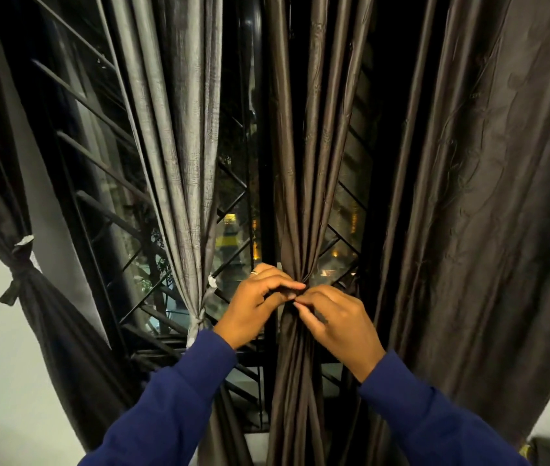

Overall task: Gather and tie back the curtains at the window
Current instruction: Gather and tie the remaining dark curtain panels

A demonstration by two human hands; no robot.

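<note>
Brown curtain panel point(295, 203), gathered at window centre before the grille point(105, 210): left hand point(257, 306) and right hand point(337, 322) both pinch its waist, apparently knotting a tie-back, itself hidden, to keep folds bunched.

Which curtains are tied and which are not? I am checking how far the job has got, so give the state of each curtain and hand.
Far-left dark curtain: gathered, tied.
Grey curtain: gathered, tied.
Middle brown curtain: gathered, tie being worked.
Right dark curtain: hanging loose.
Left hand: pinching at the gather.
Right hand: pinching at the gather.
</note>
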